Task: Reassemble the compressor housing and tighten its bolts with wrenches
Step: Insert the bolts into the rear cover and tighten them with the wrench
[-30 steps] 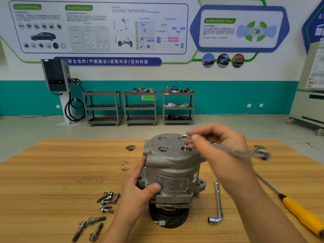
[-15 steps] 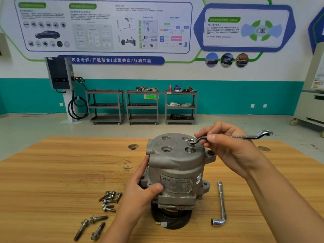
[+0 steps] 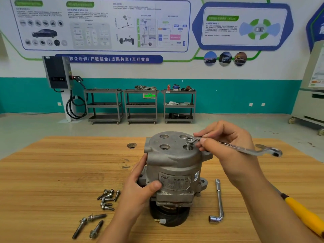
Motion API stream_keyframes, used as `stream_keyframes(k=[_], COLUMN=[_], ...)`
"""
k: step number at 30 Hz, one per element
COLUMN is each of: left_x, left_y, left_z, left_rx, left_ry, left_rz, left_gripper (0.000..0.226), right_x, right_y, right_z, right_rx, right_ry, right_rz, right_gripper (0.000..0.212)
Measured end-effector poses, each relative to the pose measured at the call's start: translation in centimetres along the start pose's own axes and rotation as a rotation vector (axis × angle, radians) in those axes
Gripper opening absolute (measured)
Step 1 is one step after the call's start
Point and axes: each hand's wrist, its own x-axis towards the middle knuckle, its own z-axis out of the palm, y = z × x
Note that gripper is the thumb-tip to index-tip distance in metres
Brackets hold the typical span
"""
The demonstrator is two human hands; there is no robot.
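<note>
A grey compressor housing (image 3: 175, 163) stands upright on its black pulley in the middle of the wooden table (image 3: 52, 172). My left hand (image 3: 140, 186) grips its left side, thumb across the front label. My right hand (image 3: 226, 142) pinches a silver ring wrench (image 3: 242, 148) near its left end. The wrench's ring sits on a bolt (image 3: 189, 142) that stands partly out of the near right hole in the housing's top. The wrench handle points right and slightly toward me. The other three top holes hold no bolts.
Several short bolts (image 3: 107, 199) lie left of the housing, with three long bolts (image 3: 89, 225) nearer me. An L-shaped socket wrench (image 3: 218, 204) lies to the right. A yellow-handled screwdriver (image 3: 305, 214) lies at the right edge. A hole (image 3: 131, 145) marks the tabletop behind.
My right hand swung the wrench about the bolt: its handle went from right-near to right-far and back toward me. The left hand kept its grip on the housing.
</note>
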Motion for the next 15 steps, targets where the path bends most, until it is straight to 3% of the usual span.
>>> stream_keyframes(k=[4,6,12,15], left_x=[0.0,-0.1,0.0,0.2], left_y=[0.2,0.2,0.0,0.0], left_z=[0.1,0.1,0.0,-0.1], left_rx=[0.002,0.002,0.010,-0.005], left_ry=[0.001,-0.005,-0.005,-0.009], left_rz=[-0.002,-0.009,-0.022,-0.030], left_gripper=[0.123,0.124,0.120,0.119], right_x=[-1.4,-1.1,1.8,2.1], right_y=[-0.1,-0.5,-0.9,0.1], right_z=[2.2,2.2,-0.9,-1.2], right_rx=[-0.273,-0.289,0.387,0.450], right_ry=[0.125,0.089,-0.065,-0.158], right_rz=[-0.236,-0.204,0.125,0.211], right_gripper=[0.018,0.016,0.020,0.020])
